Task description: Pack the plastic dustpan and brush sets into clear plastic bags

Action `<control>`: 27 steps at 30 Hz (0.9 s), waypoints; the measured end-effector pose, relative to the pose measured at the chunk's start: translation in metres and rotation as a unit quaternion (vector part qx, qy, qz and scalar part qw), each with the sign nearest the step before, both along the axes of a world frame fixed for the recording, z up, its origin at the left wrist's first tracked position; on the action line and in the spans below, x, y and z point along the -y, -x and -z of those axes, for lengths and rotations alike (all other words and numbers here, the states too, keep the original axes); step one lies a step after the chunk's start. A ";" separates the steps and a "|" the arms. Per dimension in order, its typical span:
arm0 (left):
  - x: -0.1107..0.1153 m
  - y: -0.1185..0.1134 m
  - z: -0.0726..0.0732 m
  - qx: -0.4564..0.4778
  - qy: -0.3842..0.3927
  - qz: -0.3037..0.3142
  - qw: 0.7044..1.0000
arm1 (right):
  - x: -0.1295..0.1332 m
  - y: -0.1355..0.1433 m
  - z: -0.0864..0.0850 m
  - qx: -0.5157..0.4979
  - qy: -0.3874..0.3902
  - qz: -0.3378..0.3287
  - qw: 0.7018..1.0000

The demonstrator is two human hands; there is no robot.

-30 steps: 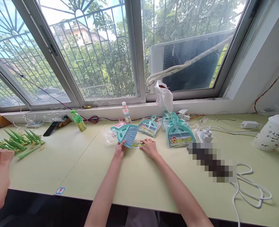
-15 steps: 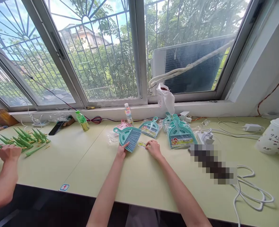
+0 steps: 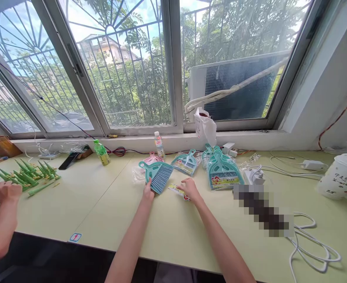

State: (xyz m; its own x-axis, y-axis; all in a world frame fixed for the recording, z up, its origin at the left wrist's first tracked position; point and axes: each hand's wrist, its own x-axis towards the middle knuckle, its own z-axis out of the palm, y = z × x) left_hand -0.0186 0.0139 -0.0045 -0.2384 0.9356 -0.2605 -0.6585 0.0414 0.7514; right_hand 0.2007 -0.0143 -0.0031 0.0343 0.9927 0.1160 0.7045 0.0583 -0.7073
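Note:
My left hand (image 3: 148, 190) is closed on a teal dustpan with a blue-bristled brush (image 3: 161, 177) lying in it, held just over the table. To its right, my right hand (image 3: 190, 188) is at a printed yellow label card (image 3: 176, 189), its fingers over the card's right part; whether they pinch it is too small to tell. Behind the held set lies a pink dustpan (image 3: 152, 158) in clear plastic. A wrapped teal set (image 3: 185, 162) rests beyond my right hand, and a stack of wrapped teal sets (image 3: 224, 173) is on the right.
Bottles (image 3: 102, 152) (image 3: 159, 145) stand near the window sill. At the left, another person's hands (image 3: 7, 192) are beside green pointed pieces (image 3: 29, 173). White cables (image 3: 317, 239), a charger (image 3: 313, 165) and a large white cup (image 3: 341, 176) occupy the right side.
The label card has shifted slightly toward me and more of it shows, including its red-printed end. My right hand's fingers have changed position over it. The other person's hands have moved slightly left.

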 end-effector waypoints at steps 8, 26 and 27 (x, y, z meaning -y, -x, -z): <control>-0.001 0.002 0.005 0.010 -0.017 -0.011 1.000 | 0.010 0.008 0.004 -0.011 0.056 -0.062 0.996; 0.023 -0.038 0.000 -0.099 -0.099 0.158 0.978 | 0.004 0.035 0.015 -0.373 -0.124 0.178 0.902; 0.024 -0.040 0.000 -0.104 -0.097 0.155 0.978 | 0.002 0.033 0.017 -0.373 -0.137 0.172 0.901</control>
